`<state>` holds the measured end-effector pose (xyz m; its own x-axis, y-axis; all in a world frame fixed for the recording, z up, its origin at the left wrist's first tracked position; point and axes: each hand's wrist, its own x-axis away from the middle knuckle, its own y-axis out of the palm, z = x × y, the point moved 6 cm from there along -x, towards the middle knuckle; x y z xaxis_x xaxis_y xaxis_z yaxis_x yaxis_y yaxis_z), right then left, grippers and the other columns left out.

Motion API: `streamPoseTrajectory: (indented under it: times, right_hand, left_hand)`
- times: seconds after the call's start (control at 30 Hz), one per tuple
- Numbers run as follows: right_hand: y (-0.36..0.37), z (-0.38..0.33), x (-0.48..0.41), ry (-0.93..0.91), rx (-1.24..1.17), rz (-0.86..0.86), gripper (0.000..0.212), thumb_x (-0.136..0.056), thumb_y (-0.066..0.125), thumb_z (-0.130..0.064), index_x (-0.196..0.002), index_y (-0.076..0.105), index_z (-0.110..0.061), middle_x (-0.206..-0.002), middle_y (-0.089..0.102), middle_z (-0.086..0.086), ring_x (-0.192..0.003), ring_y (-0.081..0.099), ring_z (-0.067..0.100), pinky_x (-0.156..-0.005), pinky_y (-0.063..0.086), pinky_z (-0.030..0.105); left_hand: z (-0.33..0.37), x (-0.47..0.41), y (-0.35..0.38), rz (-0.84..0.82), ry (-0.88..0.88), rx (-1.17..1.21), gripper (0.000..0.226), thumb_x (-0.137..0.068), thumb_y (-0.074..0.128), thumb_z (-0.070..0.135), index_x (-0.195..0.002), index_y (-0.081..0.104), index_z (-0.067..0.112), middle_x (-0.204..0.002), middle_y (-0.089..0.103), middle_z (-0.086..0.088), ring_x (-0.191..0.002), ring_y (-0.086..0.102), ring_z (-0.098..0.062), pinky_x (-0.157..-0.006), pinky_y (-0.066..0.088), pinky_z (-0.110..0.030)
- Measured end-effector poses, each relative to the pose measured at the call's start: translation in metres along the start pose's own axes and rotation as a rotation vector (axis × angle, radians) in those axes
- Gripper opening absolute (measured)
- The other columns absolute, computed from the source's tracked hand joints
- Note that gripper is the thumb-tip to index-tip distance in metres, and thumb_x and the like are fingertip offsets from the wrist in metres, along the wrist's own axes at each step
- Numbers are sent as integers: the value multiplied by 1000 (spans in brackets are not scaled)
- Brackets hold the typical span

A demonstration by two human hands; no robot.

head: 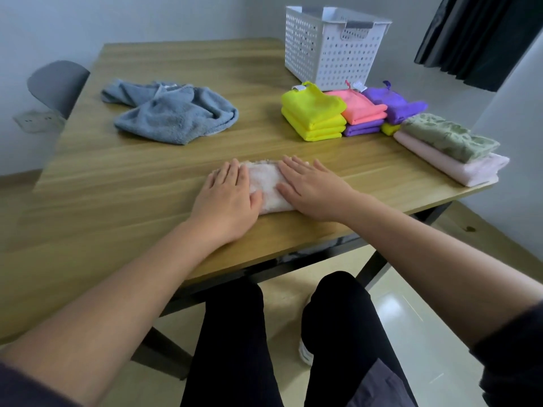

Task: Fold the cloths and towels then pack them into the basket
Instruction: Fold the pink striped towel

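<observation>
Wood table, white walls, dark curtain top right, grey chair far left. Folded pale towel lies flat near the front edge, roughly centre, under both hands. Left hand lies flat on its left part and right hand flat on its right part, palms down, fingers straight and close together, pressing (nothing curled round, no pinch). Only a strip of towel shows between the hands, running near-to-far. Its fuzzy far edge peeks out past the fingertips and its near fold sits level with the heels of the hands. True long axis: cannot tell, since both sides are covered. Blue towel is crumpled and unfolded, far left of centre, well apart from the hands. White perforated basket stands upright at the far right of the table (inside not visible). Just in front of it are folded cloths in stacks: yellow stack, coral cloth on purple, purple cloth on yellow. Beside those, at the right edge, green towel lies folded on pink towel, long axes diagonal, far-left to near-right.
</observation>
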<state>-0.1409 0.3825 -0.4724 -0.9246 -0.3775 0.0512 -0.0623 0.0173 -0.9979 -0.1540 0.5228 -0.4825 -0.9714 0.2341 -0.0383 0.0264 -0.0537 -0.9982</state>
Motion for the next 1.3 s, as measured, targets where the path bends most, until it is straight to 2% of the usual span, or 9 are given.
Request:
streamPoseTrajectory:
  times: [0.17, 0.3, 0.43, 0.53, 0.7, 0.83, 0.97, 1.1, 1.3]
  right_hand:
    - [-11, -11, -6, -63, 59, -1, 59, -102, 20, -40, -150, 9, -8, -159, 6, 9, -147, 4, 22, -118, 3, 41]
    - [-3, -12, -9, -44, -10, -47, 61, -101, 21, -43, -151, 10, -10, -159, 11, 8, -146, 13, 22, -117, 10, 37]
    - [-20, -10, -11, 37, 82, 10, 48, -99, 27, -43, -133, 44, -14, -134, 50, 8, -122, 47, 27, -96, 34, 38]
    - [-32, -7, -14, 108, -60, 156, 39, -98, 34, -38, -122, 53, -15, -119, 56, 6, -111, 52, 27, -82, 35, 34]
    - [-22, -7, -14, 105, -53, 171, 40, -96, 40, -40, -126, 53, -17, -121, 53, 5, -114, 48, 26, -87, 39, 35]
    - [-28, 7, -20, 196, -333, 225, 40, -91, 50, -25, -130, 53, -16, -119, 60, 7, -106, 57, 26, -77, 44, 29]
    - [-23, 16, -22, 260, -539, 244, 34, -89, 56, -23, -123, 59, -15, -111, 64, 5, -92, 55, 17, -67, 39, 22]
    - [-28, 23, -19, 283, -663, 376, 21, -92, 56, -24, -111, 62, -16, -94, 57, -3, -83, 52, 12, -55, 35, 15]
    - [-27, 17, -24, 320, -126, 304, 24, -94, 46, -24, -113, 58, -16, -112, 57, 6, -99, 57, 31, -68, 38, 32]
  left_hand:
    - [-8, 0, -3, -26, -50, 60, 61, -98, 17, 35, -151, 1, 9, -158, -7, -15, -146, -4, -28, -118, 6, -43]
    - [-19, -5, -7, -27, 88, 129, 58, -99, 20, 31, -151, 4, 13, -159, -5, -6, -146, -6, -19, -118, 6, -37]
    - [-38, -17, -26, 134, 42, 46, 53, -99, 28, 30, -148, 18, 13, -159, 4, -9, -146, 7, -24, -116, 15, -41]
    - [-36, -22, -36, 116, -37, 180, 47, -99, 32, 32, -143, 29, 14, -150, 31, -7, -135, 33, -26, -102, 32, -40]
    - [-37, -28, -12, -102, 60, 106, 56, -101, 18, 35, -152, 4, 18, -159, -3, 0, -146, -2, -13, -119, 5, -44]
    - [-22, -32, -24, 45, 95, 85, 56, -101, 19, 37, -151, 9, 16, -159, 2, -1, -146, 1, -16, -118, 4, -45]
    - [-16, -37, -8, -81, 82, 64, 57, -100, 13, 41, -152, 3, 17, -159, -4, 3, -146, -4, -13, -118, 0, -44]
    - [-20, -37, -15, 61, 33, 87, 58, -99, 14, 35, -151, 2, 11, -159, -3, -4, -146, -2, -16, -119, 3, -44]
    - [-27, -41, -4, -20, -40, 101, 59, -100, 14, 37, -151, 0, 12, -159, -5, -4, -146, -4, -17, -118, 0, -43]
